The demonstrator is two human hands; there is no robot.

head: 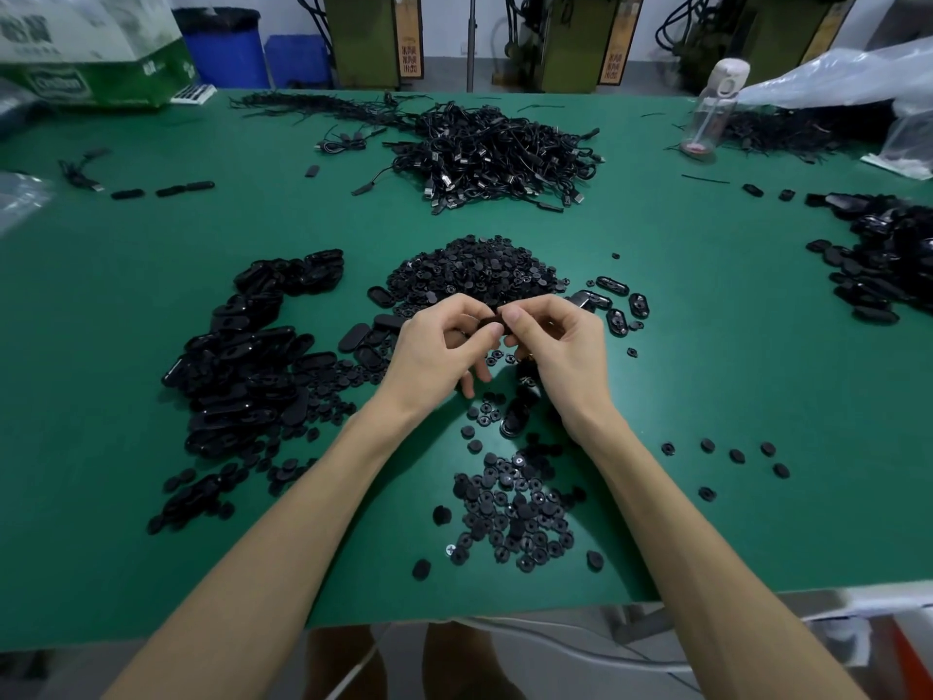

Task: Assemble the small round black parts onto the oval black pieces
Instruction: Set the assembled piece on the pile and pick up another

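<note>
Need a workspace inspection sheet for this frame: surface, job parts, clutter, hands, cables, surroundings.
Surface: green table, with parts scattered across it.
Job's things: oval pieces piled at left, more at far right; round parts heaped in the middle, a second patch near the front edge.
Clutter: clear bottle and plastic bags at far right; cardboard box at far left.
Grippers: left hand and right hand together pinch one black piece above the table.
Cables: black cable pile behind the round parts; white cord below the table edge.
Surroundings: blue bins and machines by the back wall.
</note>
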